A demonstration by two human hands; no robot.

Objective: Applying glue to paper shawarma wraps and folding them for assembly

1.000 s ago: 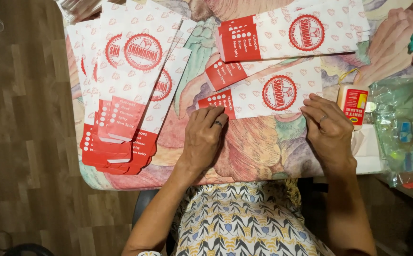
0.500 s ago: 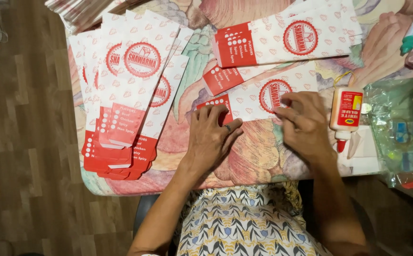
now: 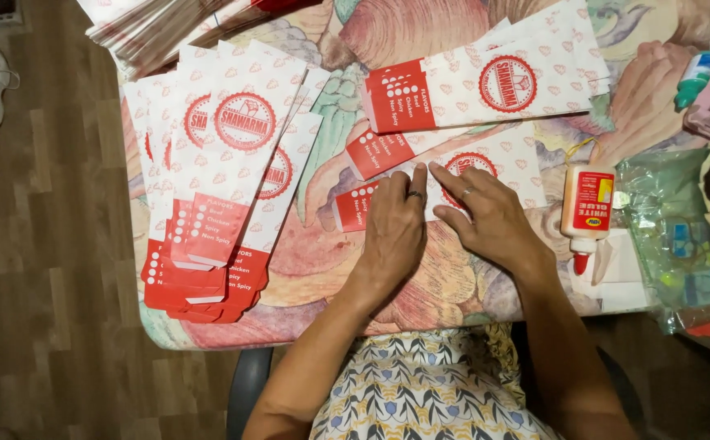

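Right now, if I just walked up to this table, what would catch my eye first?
Probably the red-and-white paper bags: a fanned stack on the left and a few more at the top. In the middle, the left hand and right hand press flat on one paper bag lying on the flowered tablecloth. A glue bottle lies just right of the hands.

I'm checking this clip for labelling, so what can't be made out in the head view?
- Paper bag under both hands: its lower edge is hidden by the left hand and right hand.
- Top-left paper stack: cut off by the top edge.
- Plastic bag contents: blurred behind the film.
- Glue bottle: tip too small to tell if capped.
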